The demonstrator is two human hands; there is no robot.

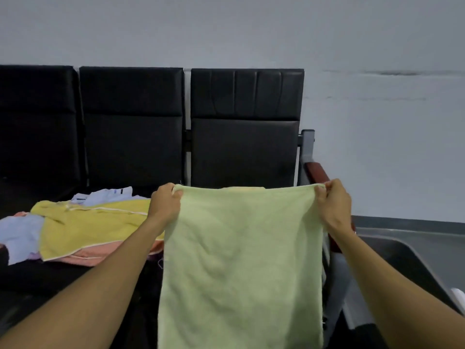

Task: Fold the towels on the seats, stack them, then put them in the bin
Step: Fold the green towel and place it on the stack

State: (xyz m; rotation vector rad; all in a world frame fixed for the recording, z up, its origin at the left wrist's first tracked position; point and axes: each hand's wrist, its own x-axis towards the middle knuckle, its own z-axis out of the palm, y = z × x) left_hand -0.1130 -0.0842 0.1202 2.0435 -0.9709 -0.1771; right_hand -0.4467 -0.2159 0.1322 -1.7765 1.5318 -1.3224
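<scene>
Green towel hangs at centre frame, stretched flat. Left hand pinches its upper left corner; right hand pinches its upper right corner, each grip closed on cloth. Loose towels, yellow, pink and white, lie on black seats at left. Grey bin sits lower right.

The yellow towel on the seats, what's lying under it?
Under the yellow towel a pink towel sticks out along the near edge, and pale lilac cloth shows at the left. How many more lie beneath is covered.
</scene>
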